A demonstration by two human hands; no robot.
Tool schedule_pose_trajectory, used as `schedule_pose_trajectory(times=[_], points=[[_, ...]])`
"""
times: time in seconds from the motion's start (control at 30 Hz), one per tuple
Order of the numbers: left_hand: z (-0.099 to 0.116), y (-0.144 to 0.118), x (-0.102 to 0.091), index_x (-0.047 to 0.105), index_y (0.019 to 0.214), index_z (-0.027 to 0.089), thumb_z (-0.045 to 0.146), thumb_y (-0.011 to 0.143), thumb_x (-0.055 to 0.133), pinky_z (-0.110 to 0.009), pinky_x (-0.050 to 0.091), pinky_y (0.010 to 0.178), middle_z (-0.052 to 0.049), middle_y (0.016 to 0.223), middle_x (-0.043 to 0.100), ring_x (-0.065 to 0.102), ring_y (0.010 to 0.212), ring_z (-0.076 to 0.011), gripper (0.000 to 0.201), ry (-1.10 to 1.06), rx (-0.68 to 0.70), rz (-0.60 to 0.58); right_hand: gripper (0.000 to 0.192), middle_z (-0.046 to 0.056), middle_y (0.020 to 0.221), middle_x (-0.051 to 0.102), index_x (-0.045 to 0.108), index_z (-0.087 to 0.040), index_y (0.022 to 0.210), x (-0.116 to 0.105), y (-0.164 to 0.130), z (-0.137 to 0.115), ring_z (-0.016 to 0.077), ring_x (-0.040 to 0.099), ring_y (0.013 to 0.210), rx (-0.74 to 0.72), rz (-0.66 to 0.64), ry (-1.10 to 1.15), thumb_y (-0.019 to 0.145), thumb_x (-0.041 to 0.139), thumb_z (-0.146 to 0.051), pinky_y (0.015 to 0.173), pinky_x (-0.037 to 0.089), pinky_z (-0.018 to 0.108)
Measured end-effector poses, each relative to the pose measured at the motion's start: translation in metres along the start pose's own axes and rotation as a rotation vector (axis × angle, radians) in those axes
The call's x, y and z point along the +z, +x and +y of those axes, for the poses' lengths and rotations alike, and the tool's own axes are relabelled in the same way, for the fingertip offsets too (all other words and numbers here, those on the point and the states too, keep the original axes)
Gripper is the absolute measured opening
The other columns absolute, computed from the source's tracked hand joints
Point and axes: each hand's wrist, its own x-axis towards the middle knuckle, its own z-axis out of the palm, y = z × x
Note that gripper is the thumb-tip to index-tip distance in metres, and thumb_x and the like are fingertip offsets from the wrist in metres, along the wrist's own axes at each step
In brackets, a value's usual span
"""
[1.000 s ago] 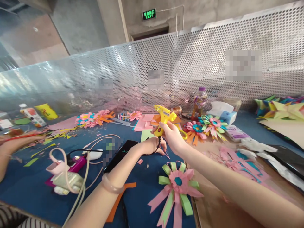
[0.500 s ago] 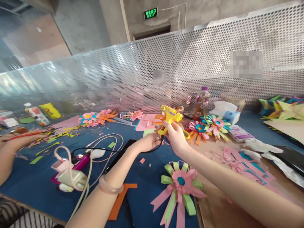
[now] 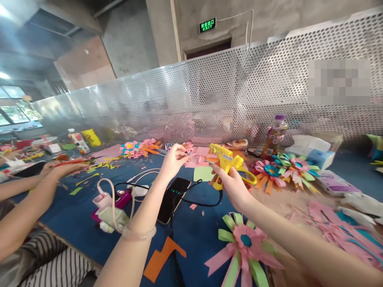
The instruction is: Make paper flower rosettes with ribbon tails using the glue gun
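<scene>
My right hand (image 3: 235, 185) is wrapped round the grip of a yellow hot glue gun (image 3: 225, 157), whose black cord hangs from the handle's base. My left hand (image 3: 174, 160) is raised to the left of the gun, apart from it. Its fingertips are pinched; what they hold, if anything, is too small to make out. Behind my right hand shows a yellow loop handle (image 3: 249, 177), apparently of scissors. A pink and green paper flower (image 3: 243, 235) with ribbon tails lies below my right wrist. Under my left forearm lies a lit phone (image 3: 176, 197).
Left of my forearm is a purple power strip (image 3: 122, 198) with plugs and cables. More paper flowers (image 3: 271, 171), a drink bottle (image 3: 274, 135) and a tissue pack (image 3: 336, 183) stand right. Another person's hand (image 3: 67, 167) works at far left. A perforated metal screen (image 3: 179, 95) rises behind.
My left hand has left the glue gun and moved up and left, uncovering the phone. My right hand still holds the gun. The view has turned left.
</scene>
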Motion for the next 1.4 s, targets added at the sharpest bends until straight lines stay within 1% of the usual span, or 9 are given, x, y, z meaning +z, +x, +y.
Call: schedule_pose_trajectory(times=[0.1,0.2,0.27,0.37,0.5,0.67,0.87,1.07,1.4], points=[[0.003,0.0,-0.003,0.043,0.093,0.02,0.026,0.071,0.069,-0.029,0.049,0.068,0.002,0.073,0.062,0.064,0.068,-0.0142,0.035,0.011,0.017,0.081,0.032,-0.001,0.051,0.057,0.056,-0.018,0.075,0.001,-0.002,-0.002,0.0142,0.054,0.052,0.012,-0.003,-0.134,0.073,0.062,-0.049,0.051,0.04,0.024],[0.007,-0.001,-0.003,0.043,0.096,0.021,0.025,0.072,0.069,-0.031,0.048,0.075,0.001,0.076,0.064,0.065,0.075,-0.0148,0.036,0.021,0.061,0.12,0.035,0.0,0.051,0.058,0.058,-0.017,0.073,0.001,-0.003,-0.002,0.0138,0.052,0.051,0.019,-0.041,-0.182,0.075,0.058,-0.052,0.049,0.039,0.024],[0.009,-0.002,-0.002,0.043,0.098,0.02,0.025,0.073,0.068,-0.032,0.048,0.077,0.0,0.077,0.065,0.065,0.077,-0.0152,0.035,0.033,0.09,0.117,0.035,0.001,0.053,0.059,0.059,-0.016,0.07,0.001,-0.004,-0.002,0.0129,0.051,0.051,-0.006,-0.072,-0.219,0.076,0.056,-0.051,0.049,0.038,0.024],[0.011,-0.004,-0.001,0.043,0.099,0.02,0.025,0.074,0.067,-0.031,0.048,0.077,-0.001,0.078,0.065,0.065,0.077,-0.0151,0.035,0.041,0.106,0.105,0.035,0.001,0.055,0.059,0.057,-0.016,0.063,0.001,-0.003,-0.001,0.0119,0.049,0.051,-0.042,-0.074,-0.251,0.078,0.054,-0.048,0.05,0.039,0.024],[0.013,-0.004,0.0,0.043,0.1,0.02,0.022,0.075,0.066,-0.031,0.048,0.077,-0.001,0.078,0.065,0.065,0.078,-0.0152,0.034,0.025,0.101,0.077,0.038,0.001,0.054,0.057,0.053,-0.017,0.056,0.0,-0.002,0.0,0.0115,0.048,0.051,-0.06,-0.072,-0.257,0.08,0.052,-0.047,0.05,0.038,0.024],[0.016,-0.005,0.001,0.043,0.1,0.019,0.021,0.075,0.065,-0.032,0.048,0.078,-0.001,0.078,0.065,0.065,0.079,-0.0158,0.034,0.023,0.092,0.077,0.041,0.0,0.051,0.053,0.051,-0.017,0.052,-0.002,-0.001,0.003,0.0111,0.047,0.049,-0.073,-0.08,-0.264,0.081,0.051,-0.046,0.049,0.037,0.024],[0.016,-0.004,0.001,0.044,0.098,0.019,0.022,0.075,0.065,-0.031,0.048,0.076,0.0,0.078,0.064,0.065,0.078,-0.015,0.031,0.036,0.115,0.083,0.041,0.0,0.051,0.052,0.05,-0.017,0.054,-0.002,0.0,0.006,0.0115,0.048,0.049,-0.057,-0.078,-0.261,0.08,0.052,-0.049,0.05,0.038,0.025],[0.014,-0.003,0.0,0.046,0.095,0.019,0.021,0.075,0.066,-0.03,0.048,0.075,-0.002,0.088,0.062,0.065,0.081,-0.015,0.028,0.04,0.152,0.09,0.039,-0.001,0.052,0.05,0.048,-0.018,0.057,-0.002,0.001,0.008,0.0119,0.048,0.05,-0.057,-0.066,-0.255,0.08,0.052,-0.049,0.05,0.038,0.025],[0.013,-0.002,0.0,0.046,0.094,0.019,0.02,0.075,0.066,-0.03,0.048,0.075,-0.002,0.091,0.062,0.064,0.082,-0.0146,0.027,0.026,0.152,0.081,0.038,-0.003,0.049,0.046,0.045,-0.019,0.057,-0.001,-0.002,0.006,0.0091,0.042,0.046,-0.059,-0.054,-0.243,0.08,0.053,-0.048,0.047,0.035,0.022]])
